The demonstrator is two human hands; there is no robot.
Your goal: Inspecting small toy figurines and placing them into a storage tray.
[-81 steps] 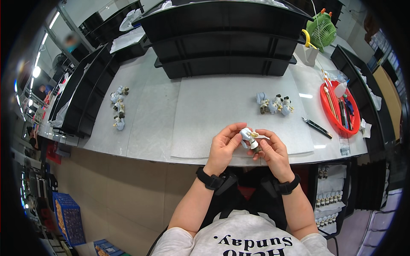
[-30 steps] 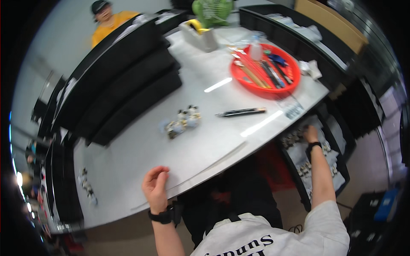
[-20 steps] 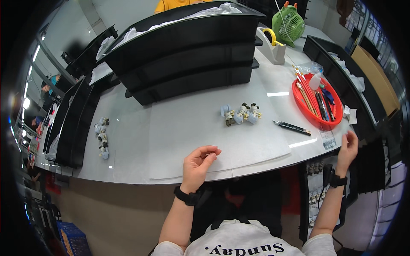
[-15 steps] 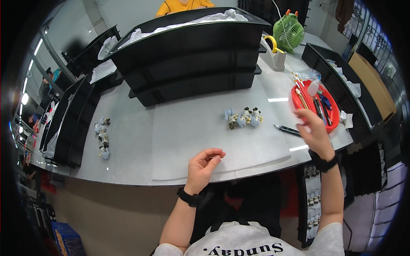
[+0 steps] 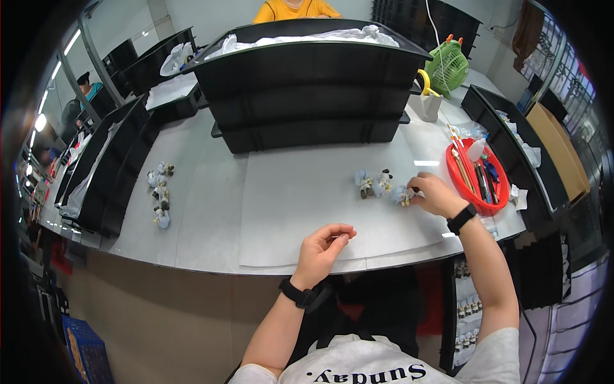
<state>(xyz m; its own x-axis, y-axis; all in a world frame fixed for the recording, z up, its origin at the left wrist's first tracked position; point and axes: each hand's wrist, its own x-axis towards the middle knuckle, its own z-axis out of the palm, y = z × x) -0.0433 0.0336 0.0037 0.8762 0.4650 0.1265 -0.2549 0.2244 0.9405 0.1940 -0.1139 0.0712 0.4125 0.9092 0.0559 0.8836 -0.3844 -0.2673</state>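
Note:
My right hand (image 5: 435,194) reaches out over the white table (image 5: 288,192), its fingers closed on a small pale figurine (image 5: 403,194) at the right end of a little cluster of figurines (image 5: 373,184). My left hand (image 5: 323,246) rests near the table's front edge, fingers loosely curled, holding nothing. Both wrists wear black watches. A second group of small figurines (image 5: 158,192) lies far to the left on the table.
Stacked black trays (image 5: 307,83) stand at the back, more black trays (image 5: 102,173) on the left and at the right (image 5: 505,121). A red round tray (image 5: 476,176) of pens and tools sits right of my hand. A green fan (image 5: 448,64) and a person in orange (image 5: 294,9) are behind.
My right hand came up from below the table's right side and reached to the figurine cluster, now gripping one. My left hand stayed near the front edge. The view swung back to level.

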